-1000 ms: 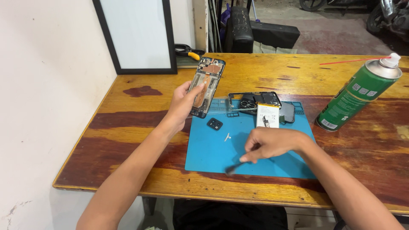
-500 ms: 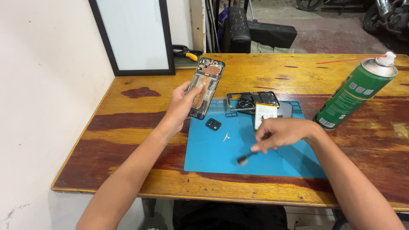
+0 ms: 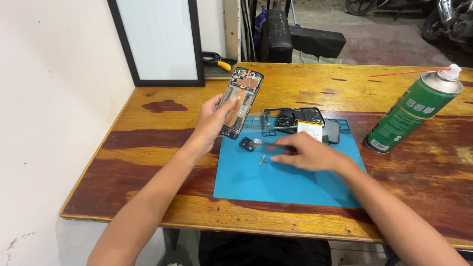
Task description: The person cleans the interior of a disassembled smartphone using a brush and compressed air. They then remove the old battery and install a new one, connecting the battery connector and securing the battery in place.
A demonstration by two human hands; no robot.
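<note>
Left hand [image 3: 213, 119] clasps opened black smartphone chassis [image 3: 241, 102] by its long edges, above surface | light, rigid, fragile; avoid exposed boards | right hand [image 3: 301, 152] pinches thin dark tool [image 3: 271, 145] beside small black part [image 3: 246, 144].

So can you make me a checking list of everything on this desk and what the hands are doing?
Surface: wooden table with dark stains; blue mat on it.
Job's things: opened phone, insides showing, tilted above the mat; thin tool pointing at a small dark part; tiny pale bit beside it.
Clutter: phone frame, white-labelled flat piece, green spray can with red straw, yellow-handled pliers.
Grips: left hand holds the phone; right hand holds the tool.
Cables: nothing seen.
Surroundings: white wall, black-framed board, black seat.
</note>
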